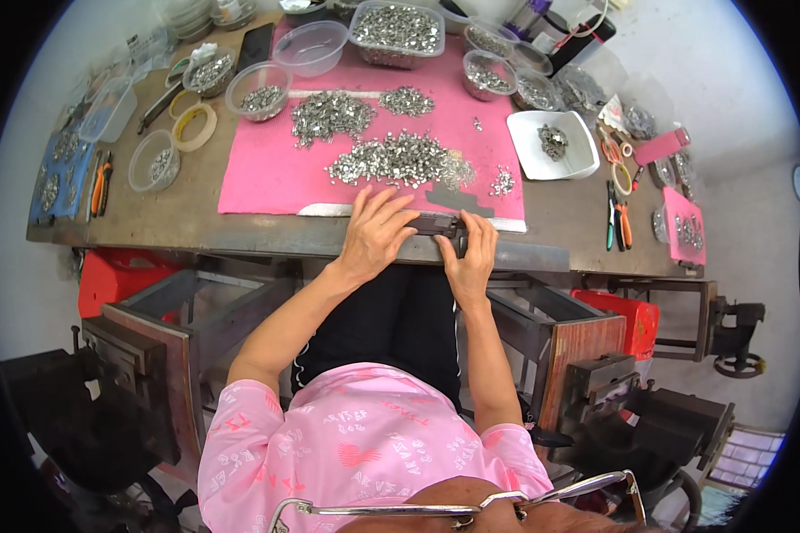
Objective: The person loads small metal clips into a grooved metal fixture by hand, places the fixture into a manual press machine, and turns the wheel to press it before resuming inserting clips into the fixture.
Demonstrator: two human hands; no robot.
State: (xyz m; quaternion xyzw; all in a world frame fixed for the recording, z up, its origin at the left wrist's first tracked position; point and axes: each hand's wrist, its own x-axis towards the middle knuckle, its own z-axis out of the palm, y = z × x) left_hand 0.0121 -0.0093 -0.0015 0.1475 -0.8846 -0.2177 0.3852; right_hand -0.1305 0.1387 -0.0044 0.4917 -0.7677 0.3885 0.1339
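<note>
At the table's front edge lies a dark, narrow metal block (436, 224) with a slotted right end. My left hand (375, 233) grips its left end between thumb and index finger, the other fingers reaching over the cloth edge. My right hand (471, 258) holds the right end, thumb in front and fingers behind. Whether a small piece sits in the block cannot be made out. Just beyond is a wide pile of small shiny metal pieces (391, 160) on a pink cloth (258, 182). A flat grey strip (460, 201) lies behind the block.
More metal pieces form a pile (329, 117) farther back. Plastic tubs (260, 91) of pieces stand around the cloth. On the right are a white tray (524, 147) and pliers (625, 226); on the left, tape rolls (196, 127) and orange-handled pliers (102, 186). Vises (640, 422) flank my seat.
</note>
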